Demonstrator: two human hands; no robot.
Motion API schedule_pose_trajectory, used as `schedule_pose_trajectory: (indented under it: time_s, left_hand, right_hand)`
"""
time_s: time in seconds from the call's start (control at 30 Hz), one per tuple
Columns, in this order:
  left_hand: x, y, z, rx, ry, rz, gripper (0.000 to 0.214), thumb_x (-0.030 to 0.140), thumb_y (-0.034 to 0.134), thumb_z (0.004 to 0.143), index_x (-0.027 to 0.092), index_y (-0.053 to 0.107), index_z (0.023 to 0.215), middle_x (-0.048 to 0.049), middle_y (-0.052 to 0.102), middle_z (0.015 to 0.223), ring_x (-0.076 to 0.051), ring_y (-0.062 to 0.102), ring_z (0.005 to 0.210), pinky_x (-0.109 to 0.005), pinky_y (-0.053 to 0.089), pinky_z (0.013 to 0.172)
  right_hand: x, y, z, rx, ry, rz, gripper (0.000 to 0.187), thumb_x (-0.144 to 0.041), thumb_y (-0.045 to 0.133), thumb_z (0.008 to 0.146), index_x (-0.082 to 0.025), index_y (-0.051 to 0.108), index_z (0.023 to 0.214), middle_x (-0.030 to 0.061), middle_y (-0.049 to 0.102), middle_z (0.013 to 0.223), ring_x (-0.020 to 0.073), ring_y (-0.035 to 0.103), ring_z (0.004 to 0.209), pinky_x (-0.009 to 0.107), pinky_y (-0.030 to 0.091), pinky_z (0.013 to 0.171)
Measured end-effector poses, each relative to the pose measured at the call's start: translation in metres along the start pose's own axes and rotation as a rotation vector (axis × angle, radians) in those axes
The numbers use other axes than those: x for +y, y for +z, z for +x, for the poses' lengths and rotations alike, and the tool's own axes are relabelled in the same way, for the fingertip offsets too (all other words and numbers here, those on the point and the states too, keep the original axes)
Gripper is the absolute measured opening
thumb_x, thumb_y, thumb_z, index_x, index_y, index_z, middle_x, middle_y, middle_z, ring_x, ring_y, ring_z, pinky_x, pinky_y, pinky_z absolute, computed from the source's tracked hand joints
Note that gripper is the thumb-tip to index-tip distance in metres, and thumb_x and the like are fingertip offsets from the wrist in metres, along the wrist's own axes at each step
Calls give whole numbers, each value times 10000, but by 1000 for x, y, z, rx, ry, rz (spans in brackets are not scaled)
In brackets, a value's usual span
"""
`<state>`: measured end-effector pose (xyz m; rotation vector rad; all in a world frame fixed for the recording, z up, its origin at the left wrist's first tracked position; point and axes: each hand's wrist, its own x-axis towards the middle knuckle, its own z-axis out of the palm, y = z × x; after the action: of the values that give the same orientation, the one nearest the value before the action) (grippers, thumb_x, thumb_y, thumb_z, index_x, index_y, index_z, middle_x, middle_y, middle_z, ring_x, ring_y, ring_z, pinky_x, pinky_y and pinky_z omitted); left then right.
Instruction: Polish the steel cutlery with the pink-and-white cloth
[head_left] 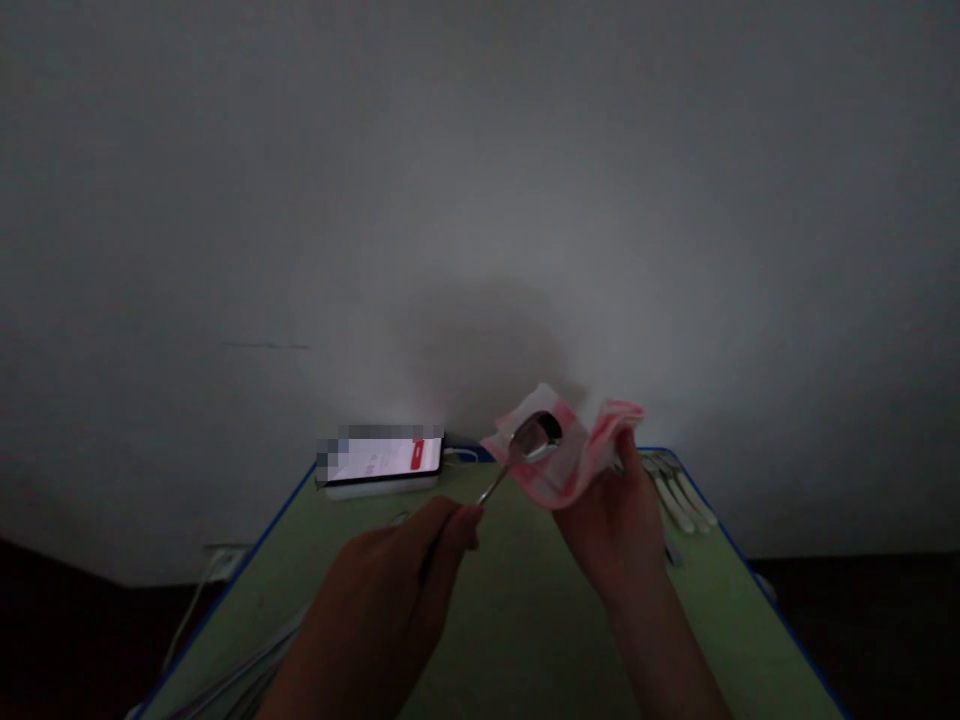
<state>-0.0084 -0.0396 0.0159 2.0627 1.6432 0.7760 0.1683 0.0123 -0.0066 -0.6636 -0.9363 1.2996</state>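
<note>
My left hand (409, 570) is closed round the handle of a shiny metal spoon (497, 482), its bowl pointing up and away to the right. Behind the spoon's bowl hangs a pink and white cloth (566, 480), thin and crumpled. My right hand (619, 520) grips this cloth from below and behind, partly hidden by its folds. The bowl lies in front of the cloth; whether the two touch I cannot tell. Both hands are raised above the green table.
On the green table (525, 640) with blue edging, a lit phone or tablet (386, 460) with a white cable stands back left. Several white-handled utensils (679, 495) lie at the right. Long metal utensils (232, 675) lie front left. A grey wall (480, 200) rises behind.
</note>
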Motion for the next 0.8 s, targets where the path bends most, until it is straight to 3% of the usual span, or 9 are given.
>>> schedule_pose_trajectory:
  time_s: [0.13, 0.33, 0.47, 0.63, 0.8]
  left_hand:
    - [4, -4, 1, -38, -64, 15, 385, 528, 314, 813, 268, 577, 705, -6, 670, 596, -193, 601, 497, -289, 402, 468]
    - [5, -4, 3, -85, -153, 74, 359, 441, 291, 854, 242, 584, 792, -4, 692, 719, -200, 640, 640, -305, 432, 586]
    - [1, -4, 3, -42, -174, 75, 372, 477, 296, 853, 240, 573, 779, 1, 686, 710, -200, 639, 646, -306, 422, 599]
    - [3, -7, 8, -66, -206, 104, 373, 444, 259, 864, 221, 544, 774, -25, 673, 696, -207, 630, 642, -319, 420, 601]
    - [4, 2, 12, -50, -162, 115, 319, 397, 277, 880, 215, 521, 782, -33, 665, 739, -199, 623, 666, -307, 411, 600]
  right_hand:
    - [9, -6, 1, -24, 147, 254, 559, -578, 237, 843, -239, 504, 1199, 77, 558, 1224, 244, 483, 1162, 483, 366, 953]
    - [19, 1, 5, 124, 335, 642, 358, -387, 375, 852, -189, 606, 1041, 51, 682, 986, 204, 582, 1026, 420, 392, 950]
    - [31, -8, 14, 262, 383, 691, 285, -275, 374, 864, -172, 632, 928, 33, 709, 874, 165, 640, 880, 361, 432, 913]
    - [40, -15, 18, 220, 420, 732, 311, -237, 340, 875, -159, 640, 875, 38, 715, 827, 142, 658, 810, 318, 464, 867]
    - [52, -15, 18, 254, 429, 728, 305, -160, 351, 830, -147, 640, 733, 28, 702, 701, 121, 655, 698, 263, 491, 797]
